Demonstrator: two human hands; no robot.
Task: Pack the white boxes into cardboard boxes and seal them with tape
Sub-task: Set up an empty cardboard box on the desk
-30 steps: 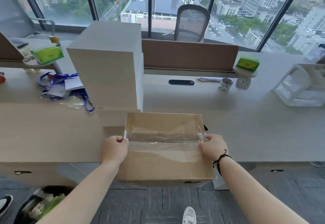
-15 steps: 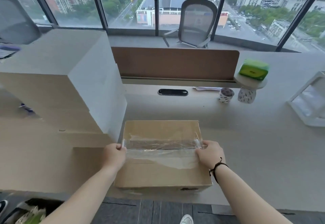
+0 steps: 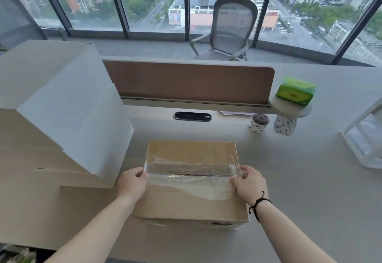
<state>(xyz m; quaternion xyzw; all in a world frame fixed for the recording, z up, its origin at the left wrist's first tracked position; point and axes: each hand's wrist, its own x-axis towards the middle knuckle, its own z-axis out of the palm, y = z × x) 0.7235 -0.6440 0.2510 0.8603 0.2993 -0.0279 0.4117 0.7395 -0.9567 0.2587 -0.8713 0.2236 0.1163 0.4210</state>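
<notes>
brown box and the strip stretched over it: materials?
Brown closed box: looks like matte corrugated cardboard, dull tan faces, folded edges. Clear wide strip: likely glossy plastic packing tape, see-through, wrinkled, with glare streaks.

Left hand (image 3: pixel 132 184) and right hand (image 3: pixel 249 184) are pinching opposite ends of clear tape (image 3: pixel 189 172), which is lying between them across a closed cardboard box (image 3: pixel 190 205) on a desk (image 3: pixel 299 180).

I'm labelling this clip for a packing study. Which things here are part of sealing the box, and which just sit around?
Part of the job:
cardboard box
clear tape, stretched across its top
left hand and right hand, holding the tape's ends
stacked white boxes

Just lying about:
green tissue pack
two patterned cups
office chair
</notes>
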